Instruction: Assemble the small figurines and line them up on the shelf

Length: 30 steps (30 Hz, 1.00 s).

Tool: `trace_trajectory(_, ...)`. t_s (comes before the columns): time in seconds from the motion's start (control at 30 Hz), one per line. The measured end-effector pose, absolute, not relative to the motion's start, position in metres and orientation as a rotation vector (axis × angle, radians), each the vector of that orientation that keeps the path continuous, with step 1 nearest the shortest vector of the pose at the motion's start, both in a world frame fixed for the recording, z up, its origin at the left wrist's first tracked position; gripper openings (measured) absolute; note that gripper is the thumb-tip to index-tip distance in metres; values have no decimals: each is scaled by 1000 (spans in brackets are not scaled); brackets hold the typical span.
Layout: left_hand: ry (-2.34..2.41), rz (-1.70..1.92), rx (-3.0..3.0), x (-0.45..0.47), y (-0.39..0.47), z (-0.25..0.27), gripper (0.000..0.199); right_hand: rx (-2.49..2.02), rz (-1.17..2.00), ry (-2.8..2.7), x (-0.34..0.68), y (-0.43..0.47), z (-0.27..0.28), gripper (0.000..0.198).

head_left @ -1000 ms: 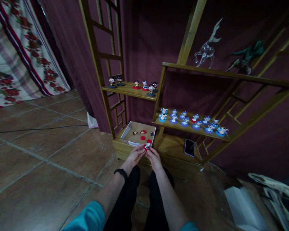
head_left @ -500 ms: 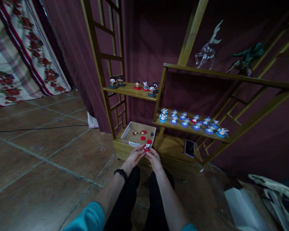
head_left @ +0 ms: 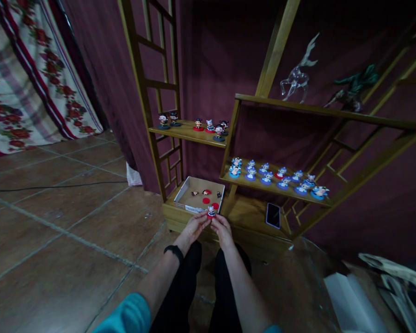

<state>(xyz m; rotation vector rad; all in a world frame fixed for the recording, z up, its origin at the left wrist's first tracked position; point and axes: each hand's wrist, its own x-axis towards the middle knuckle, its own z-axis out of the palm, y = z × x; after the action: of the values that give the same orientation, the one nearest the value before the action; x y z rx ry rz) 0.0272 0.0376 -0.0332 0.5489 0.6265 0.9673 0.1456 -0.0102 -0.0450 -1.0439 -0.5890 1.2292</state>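
A small figurine (head_left: 211,211) with a white-and-dark body stands upright on a red round base, held between both hands just in front of the box. My left hand (head_left: 196,224) pinches the base from the left, and my right hand (head_left: 222,228) grips it from the right. Behind them the shallow cardboard box (head_left: 183,203) holds several loose figurine parts and red discs (head_left: 206,200). A red-based figurine (head_left: 210,126) of similar look stands on the upper left shelf (head_left: 187,132) among dark-based ones.
The lower right shelf (head_left: 280,188) bears several figurines on blue, purple and red bases. A phone (head_left: 273,215) lies on the cabinet's bottom board. Higher up stand a clear deer ornament (head_left: 296,78) and a green statue (head_left: 357,88). A white box (head_left: 350,300) is at the lower right.
The figurine between my hands has turned from a tilted pose to upright, its front now toward me. Both hands stay in nearly the same place.
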Motion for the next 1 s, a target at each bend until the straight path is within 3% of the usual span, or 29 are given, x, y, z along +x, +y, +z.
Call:
trace_trajectory(0.57,580,948,616,27,32,-29,34,-1058,1230,-563,144,-11,-40,33)
trace_trajectory(1.0,609,957,682,24,32,-30,40,-994,1320,-556,141,-13,-40,44)
